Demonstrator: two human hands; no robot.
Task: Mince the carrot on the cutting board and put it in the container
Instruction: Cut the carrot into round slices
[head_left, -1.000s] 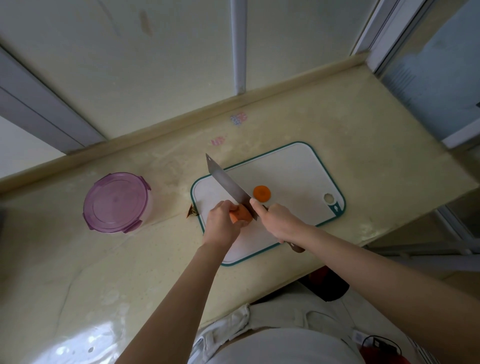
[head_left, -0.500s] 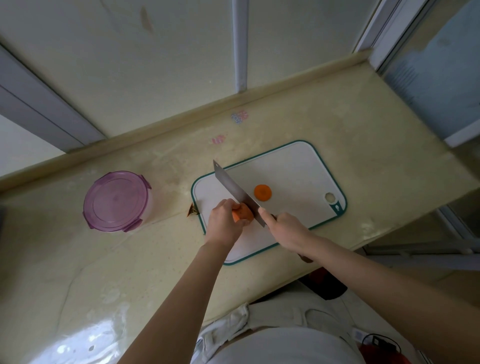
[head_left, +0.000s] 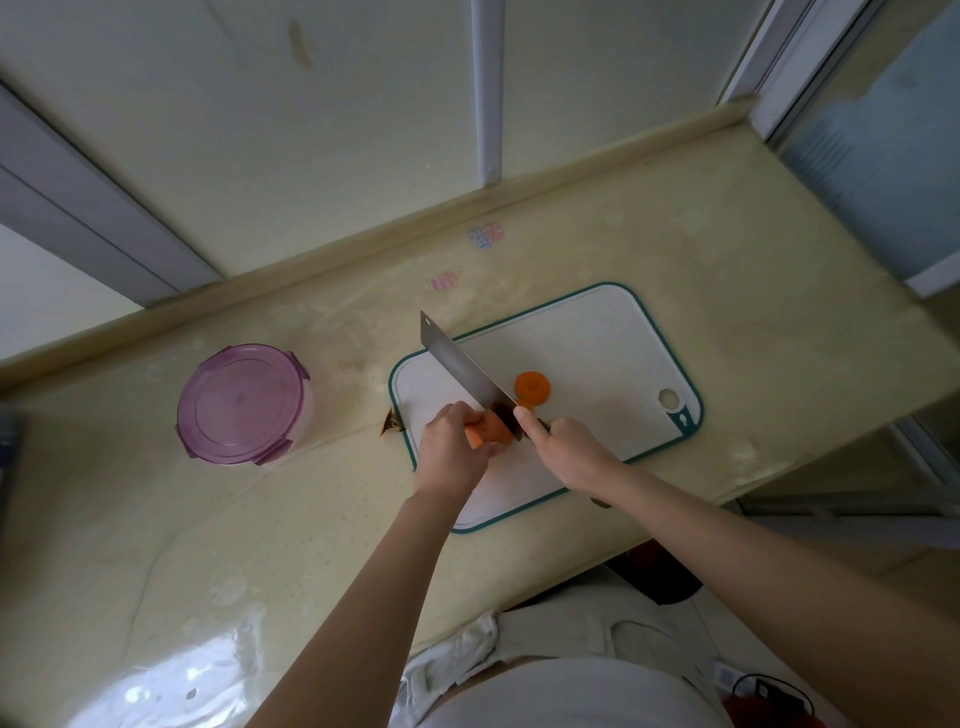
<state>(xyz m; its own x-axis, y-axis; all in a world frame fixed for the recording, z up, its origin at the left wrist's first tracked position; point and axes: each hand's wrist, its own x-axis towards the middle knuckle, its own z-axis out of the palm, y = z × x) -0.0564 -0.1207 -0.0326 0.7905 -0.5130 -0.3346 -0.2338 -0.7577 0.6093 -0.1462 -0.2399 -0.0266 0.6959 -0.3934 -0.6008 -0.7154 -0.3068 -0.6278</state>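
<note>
A white cutting board (head_left: 597, 343) with a teal rim lies on the counter. My left hand (head_left: 452, 452) grips an orange carrot piece (head_left: 488, 431) on the board's near left part. My right hand (head_left: 566, 447) holds the cleaver (head_left: 462, 369) by its handle, forefinger stretched along the blade's spine. The blade's heel is down against the carrot's right end and the tip points up to the far left. A cut carrot slice (head_left: 532, 387) lies flat just right of the blade. The round container (head_left: 241, 402) with a purple lid stands to the left of the board.
A small brown scrap (head_left: 390, 423) lies at the board's left edge. The pale counter (head_left: 727, 291) ends in a raised lip against the wall at the back and drops off at the front and right. Two small stickers (head_left: 485, 236) sit behind the board.
The cleaver moved forward, then came back and down against the carrot's end. My left hand stayed on the carrot. The slice has not moved.
</note>
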